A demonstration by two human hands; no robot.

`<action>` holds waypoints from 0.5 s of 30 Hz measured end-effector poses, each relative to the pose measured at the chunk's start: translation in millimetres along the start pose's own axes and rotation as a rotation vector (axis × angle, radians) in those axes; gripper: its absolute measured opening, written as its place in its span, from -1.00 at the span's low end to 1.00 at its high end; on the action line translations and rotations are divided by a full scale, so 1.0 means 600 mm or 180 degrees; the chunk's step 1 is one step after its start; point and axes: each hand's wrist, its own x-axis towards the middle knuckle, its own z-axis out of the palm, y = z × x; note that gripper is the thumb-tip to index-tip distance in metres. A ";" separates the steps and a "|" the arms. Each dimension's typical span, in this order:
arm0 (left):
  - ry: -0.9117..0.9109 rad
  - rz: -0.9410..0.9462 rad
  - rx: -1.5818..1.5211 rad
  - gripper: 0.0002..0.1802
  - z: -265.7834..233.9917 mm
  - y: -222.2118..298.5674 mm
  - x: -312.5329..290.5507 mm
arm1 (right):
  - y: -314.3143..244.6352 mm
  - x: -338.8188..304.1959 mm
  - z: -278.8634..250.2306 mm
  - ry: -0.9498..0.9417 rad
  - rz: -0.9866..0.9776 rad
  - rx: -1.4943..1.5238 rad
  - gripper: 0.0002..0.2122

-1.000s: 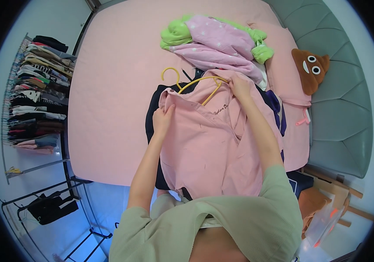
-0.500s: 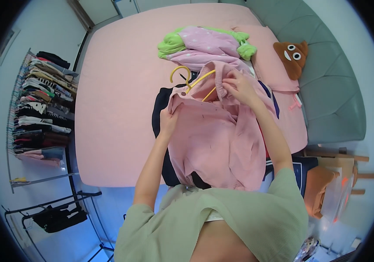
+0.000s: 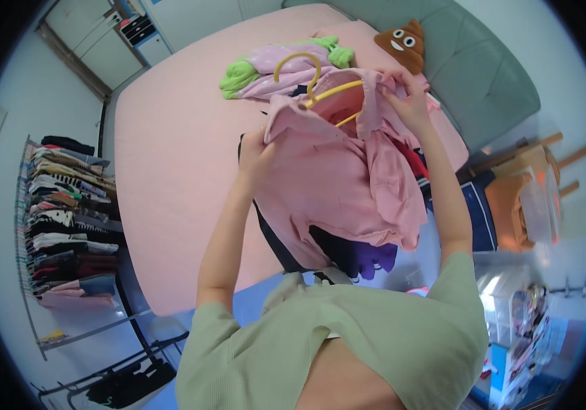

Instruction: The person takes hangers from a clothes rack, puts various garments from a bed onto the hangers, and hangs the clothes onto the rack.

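Note:
A pink collared shirt [image 3: 334, 171] hangs spread between my hands above the near edge of the bed. My left hand [image 3: 257, 154] grips its left shoulder, close to the collar. On the other side my right hand [image 3: 405, 102] pinches the cloth at the right shoulder. Inside the neck opening sits a yellow hanger [image 3: 337, 90]; its hook sticks up beyond the collar, and its lower parts are hidden by the cloth. Dark and purple garments [image 3: 354, 256] show beneath the shirt, with a bit of red cloth [image 3: 412, 162] near my right forearm.
A pink-sheeted bed [image 3: 170, 171] fills the middle. On it lie a pink and green heap of cloth [image 3: 272, 65] and a brown plush cushion [image 3: 402, 46]. A full clothes rack [image 3: 74, 219] stands left, a black rail [image 3: 115, 369] lower left, and a wooden chair [image 3: 511, 205] right.
The shirt and hanger have been lifted off the bed, its hem now hanging higher and showing purple cloth below. Both hands have risen and spread slightly apart; the view has turned.

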 end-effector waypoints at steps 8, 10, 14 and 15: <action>-0.0526 0.0513 0.0038 -0.82 -0.023 0.160 0.002 | -0.228 -0.073 -0.054 0.0035 0.0308 -0.0734 -0.56; -0.0538 0.0939 0.0059 -0.79 -0.011 0.191 -0.001 | -0.255 -0.086 -0.093 -0.0329 0.0475 -0.0986 -0.64; -0.0367 0.1070 0.1200 -0.73 -0.015 0.236 -0.010 | -0.309 -0.118 -0.130 -0.0839 0.0941 -0.1188 -0.71; -0.0360 0.1085 0.1200 -0.73 -0.011 0.249 -0.016 | -0.321 -0.131 -0.134 -0.0691 0.0763 -0.0811 -0.74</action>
